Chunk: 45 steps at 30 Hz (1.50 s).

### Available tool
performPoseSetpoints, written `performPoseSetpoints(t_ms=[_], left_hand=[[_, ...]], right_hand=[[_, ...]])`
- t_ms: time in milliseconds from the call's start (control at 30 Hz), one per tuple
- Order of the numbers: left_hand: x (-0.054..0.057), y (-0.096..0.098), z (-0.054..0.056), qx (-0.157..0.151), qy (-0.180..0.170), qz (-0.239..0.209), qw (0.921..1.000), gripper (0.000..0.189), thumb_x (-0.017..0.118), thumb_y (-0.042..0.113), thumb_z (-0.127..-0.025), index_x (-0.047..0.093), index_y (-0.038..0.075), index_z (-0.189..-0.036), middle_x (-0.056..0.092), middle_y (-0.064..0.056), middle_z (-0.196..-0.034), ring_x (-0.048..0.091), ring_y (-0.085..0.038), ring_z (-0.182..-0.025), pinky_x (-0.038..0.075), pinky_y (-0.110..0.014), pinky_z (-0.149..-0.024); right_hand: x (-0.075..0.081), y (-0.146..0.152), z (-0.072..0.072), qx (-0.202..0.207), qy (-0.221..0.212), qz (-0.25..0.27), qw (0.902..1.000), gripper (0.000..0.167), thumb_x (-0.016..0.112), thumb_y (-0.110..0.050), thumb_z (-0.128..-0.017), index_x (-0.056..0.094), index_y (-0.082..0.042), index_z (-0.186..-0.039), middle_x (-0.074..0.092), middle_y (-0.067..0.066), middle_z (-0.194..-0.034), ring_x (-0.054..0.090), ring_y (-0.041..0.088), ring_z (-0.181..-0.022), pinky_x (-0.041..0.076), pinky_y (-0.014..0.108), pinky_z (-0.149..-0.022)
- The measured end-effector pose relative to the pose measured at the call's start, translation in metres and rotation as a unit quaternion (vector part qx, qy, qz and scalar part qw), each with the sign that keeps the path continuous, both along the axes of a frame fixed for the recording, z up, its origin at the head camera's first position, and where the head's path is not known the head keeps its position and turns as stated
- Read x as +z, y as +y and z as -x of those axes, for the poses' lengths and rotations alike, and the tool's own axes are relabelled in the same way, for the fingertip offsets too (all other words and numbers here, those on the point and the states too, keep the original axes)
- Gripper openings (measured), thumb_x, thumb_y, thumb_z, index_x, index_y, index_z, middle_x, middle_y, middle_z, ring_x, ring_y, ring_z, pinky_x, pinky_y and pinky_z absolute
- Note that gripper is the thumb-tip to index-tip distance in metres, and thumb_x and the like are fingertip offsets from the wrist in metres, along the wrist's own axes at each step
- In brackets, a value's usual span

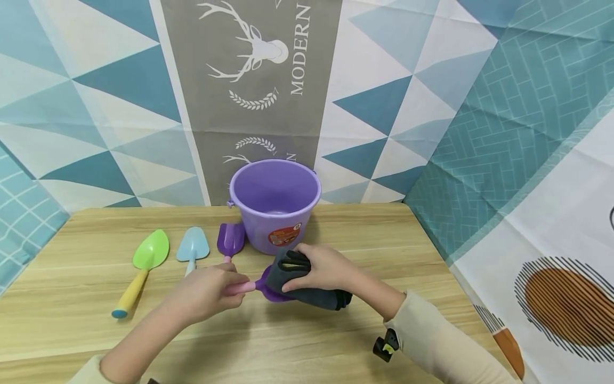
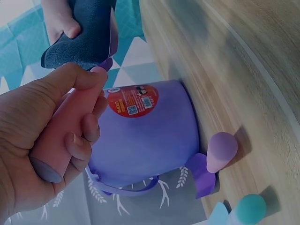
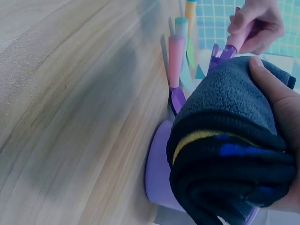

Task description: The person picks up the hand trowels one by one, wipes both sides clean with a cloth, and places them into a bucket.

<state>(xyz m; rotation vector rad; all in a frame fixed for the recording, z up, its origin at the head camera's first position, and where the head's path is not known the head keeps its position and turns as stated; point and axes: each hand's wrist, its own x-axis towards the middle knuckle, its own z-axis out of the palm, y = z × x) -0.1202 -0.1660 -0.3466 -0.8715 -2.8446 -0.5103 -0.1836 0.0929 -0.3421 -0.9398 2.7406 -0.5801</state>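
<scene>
By the curled fingers of the left hand (image 1: pixel 211 294), the pink handle (image 1: pixel 243 288) of a purple tool (image 1: pixel 263 285) is held, and a folded dark grey cloth (image 1: pixel 309 297) is squeezed between the thumb and fingers of the right hand (image 1: pixel 331 268), with part of the tool's head hidden by the cloth. Both are held over the wooden table (image 1: pixel 307 349), in front of a purple bucket (image 1: pixel 256 229) with a red sticker (image 1: pixel 284 235). Left of the bucket, a purple scoop (image 1: pixel 231 239) is laid, then a light blue shovel (image 1: pixel 193 245), then a green shovel (image 1: pixel 151 249) with a yellow handle (image 1: pixel 131 290)
</scene>
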Motion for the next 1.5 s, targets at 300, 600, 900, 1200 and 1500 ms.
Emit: performPoseSetpoints(t_ms=[300, 600, 900, 1200, 1500], left_hand=[[-0.001, 0.003, -0.001, -0.007, 0.021, 0.001, 0.9997, 0.012, 0.07, 0.018, -0.075, 0.072, 0.021, -0.086, 0.051, 0.015, -0.071, 0.038, 0.002, -0.057, 0.037, -0.018, -0.05], [-0.004, 0.004, -0.001, -0.003, 0.044, -0.004, 0.999, 0.01, 0.069, 0.017, -0.074, 0.07, 0.023, -0.081, 0.049, 0.014, -0.069, 0.035, 0.003, -0.055, 0.034, -0.016, -0.049], [-0.004, 0.0, -0.002, -0.017, 0.054, -0.015, 0.9983, 0.01, 0.069, 0.017, -0.076, 0.069, 0.025, -0.081, 0.049, 0.014, -0.069, 0.036, 0.003, -0.055, 0.033, -0.016, -0.048], [-0.001, 0.002, -0.002, -0.02, 0.02, -0.019, 0.9994, 0.011, 0.069, 0.015, -0.075, 0.068, 0.026, -0.079, 0.047, 0.015, -0.067, 0.037, 0.003, -0.057, 0.034, -0.016, -0.05], [0.001, 0.014, -0.001, -0.022, 0.016, 0.004, 0.9996, 0.009, 0.069, 0.017, -0.075, 0.068, 0.025, -0.079, 0.045, 0.015, -0.065, 0.035, 0.003, -0.055, 0.037, -0.019, -0.052]], right_hand=[[0.005, -0.005, -0.008, -0.016, 0.038, -0.029, 0.9987, 0.053, 0.069, -0.058, -0.074, 0.055, -0.018, -0.105, 0.063, -0.005, -0.088, 0.06, 0.01, -0.079, 0.048, 0.026, -0.066], [0.005, -0.002, -0.012, -0.015, 0.064, -0.012, 0.9977, 0.05, 0.069, -0.05, -0.079, 0.055, -0.02, -0.116, 0.068, -0.002, -0.099, 0.065, 0.015, -0.089, 0.051, 0.03, -0.072], [0.006, 0.013, -0.011, -0.005, 0.115, -0.013, 0.9933, 0.043, 0.069, -0.039, -0.083, 0.054, -0.023, -0.12, 0.07, 0.001, -0.102, 0.067, 0.019, -0.089, 0.054, 0.034, -0.073], [0.007, 0.023, -0.01, 0.008, 0.115, 0.01, 0.9932, 0.032, 0.07, -0.033, -0.083, 0.056, -0.024, -0.111, 0.068, -0.003, -0.101, 0.065, 0.015, -0.091, 0.052, 0.032, -0.076], [0.01, 0.012, -0.016, 0.031, 0.108, 0.008, 0.9936, 0.038, 0.07, -0.034, -0.083, 0.057, -0.023, -0.117, 0.068, -0.005, -0.106, 0.064, 0.013, -0.099, 0.052, 0.032, -0.085]])
